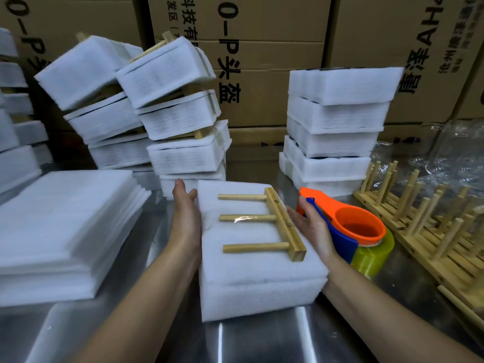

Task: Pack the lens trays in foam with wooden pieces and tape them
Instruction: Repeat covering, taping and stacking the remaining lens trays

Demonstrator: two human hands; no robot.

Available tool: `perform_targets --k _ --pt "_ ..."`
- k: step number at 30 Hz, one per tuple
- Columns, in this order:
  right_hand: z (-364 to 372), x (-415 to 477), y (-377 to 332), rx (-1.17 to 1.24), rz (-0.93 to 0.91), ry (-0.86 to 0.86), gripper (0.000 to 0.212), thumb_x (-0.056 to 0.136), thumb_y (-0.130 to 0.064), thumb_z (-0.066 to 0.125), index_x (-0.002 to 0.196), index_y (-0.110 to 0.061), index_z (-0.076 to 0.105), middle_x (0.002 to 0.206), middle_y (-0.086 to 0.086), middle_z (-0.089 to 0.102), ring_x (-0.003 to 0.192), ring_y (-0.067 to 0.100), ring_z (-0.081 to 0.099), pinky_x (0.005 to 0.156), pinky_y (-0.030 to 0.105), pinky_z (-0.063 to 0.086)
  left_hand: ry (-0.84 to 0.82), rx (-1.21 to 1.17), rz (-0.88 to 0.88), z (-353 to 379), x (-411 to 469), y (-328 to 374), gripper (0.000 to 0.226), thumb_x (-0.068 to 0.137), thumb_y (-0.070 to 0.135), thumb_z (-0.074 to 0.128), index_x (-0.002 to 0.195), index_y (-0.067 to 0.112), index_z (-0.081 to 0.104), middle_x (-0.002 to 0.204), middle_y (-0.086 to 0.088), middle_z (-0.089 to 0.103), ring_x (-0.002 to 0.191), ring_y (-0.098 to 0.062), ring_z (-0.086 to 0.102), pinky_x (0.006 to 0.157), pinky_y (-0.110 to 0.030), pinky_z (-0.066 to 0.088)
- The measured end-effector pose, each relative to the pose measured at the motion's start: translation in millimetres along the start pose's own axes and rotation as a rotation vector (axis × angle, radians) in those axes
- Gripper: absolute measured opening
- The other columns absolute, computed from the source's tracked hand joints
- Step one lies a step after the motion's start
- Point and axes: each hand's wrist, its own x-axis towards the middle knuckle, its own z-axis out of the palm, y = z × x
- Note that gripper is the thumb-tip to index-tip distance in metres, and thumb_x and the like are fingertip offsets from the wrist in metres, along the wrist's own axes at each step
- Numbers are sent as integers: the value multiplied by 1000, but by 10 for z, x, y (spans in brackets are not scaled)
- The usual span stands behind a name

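A white foam-wrapped bundle [256,271] lies on the steel table in front of me. On its top rests a wooden comb piece [280,222], a bar with three pegs pointing left, with a bit of clear tape on the middle peg. My left hand [184,218] presses flat against the bundle's left side. My right hand [311,226] presses against its right side, so both hands grip the bundle between them. An orange and blue tape dispenser [351,226] with a yellowish roll sits just right of my right hand.
Flat foam sheets [60,231] are stacked at the left. Taped foam bundles [167,108] lean in piles behind, with another pile [332,127] at the right back. Wooden peg racks [424,218] lie at the right. Cardboard boxes [262,48] form the back wall.
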Motion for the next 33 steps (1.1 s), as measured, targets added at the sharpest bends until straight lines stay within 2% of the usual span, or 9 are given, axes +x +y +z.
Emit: perform_targets --k 5,8,12,15,21,24,27,30,33 --pt "10 -21 2 -7 -97 -22 58 83 -47 42 128 -12 56 117 8 68 104 22 66 87 35 50 85 -176 -168 -93 41 16 48 94 57 32 96 16 57 88 -7 65 62 -21 62 43 -23 47" --pt "56 -46 19 -1 -194 -17 48 88 -41 41 120 -11 61 111 7 70 96 19 69 76 31 56 16 -267 -304 -162 110 16 47 93 56 30 82 15 51 83 -5 49 63 -21 45 58 -30 37" --pt "82 -44 70 29 -206 19 47 96 -30 37 79 -15 78 81 3 74 71 15 71 60 23 57 -123 -201 -326 -174 104 26 50 98 43 29 80 6 58 66 -12 65 54 -26 64 48 -26 52" --pt "70 -26 35 -43 -230 219 42 99 -26 39 78 -16 74 78 3 71 65 15 68 64 29 53 -224 -141 -357 -177 67 59 43 97 40 37 110 5 59 90 -15 66 81 -29 65 83 -38 53" --pt "114 -42 2 -69 -222 356 26 97 -28 47 86 -14 66 80 5 65 70 18 62 67 29 49 -366 -15 -270 -153 57 17 57 91 55 40 76 16 79 86 -12 74 75 -26 72 56 -34 57" --pt "200 -146 23 -53 -163 293 42 98 -37 42 75 -17 71 65 3 71 54 14 68 44 18 49 -308 28 -252 -189 104 21 69 89 65 33 71 18 79 85 -10 75 72 -24 72 53 -31 57" --pt "243 -214 50 -140 -227 363 59 97 -32 47 43 -20 67 44 -4 62 35 7 58 29 13 36 -289 46 -195 -159 111 13 67 92 62 31 60 26 77 74 -3 74 64 -17 71 50 -24 54" --pt "283 -256 37 -232 -262 451 39 97 -26 48 60 -19 60 39 -7 57 31 4 53 28 11 32 -243 81 -136 -123 119 -26 70 97 54 30 51 26 75 61 -2 71 52 -12 68 41 -18 48" --pt "294 -281 25 -288 -227 456 36 96 -19 48 60 -16 51 36 -7 53 28 1 49 27 10 29 -152 105 -117 -138 104 -61 51 97 48 38 77 18 74 62 -4 71 53 -14 68 41 -18 48"
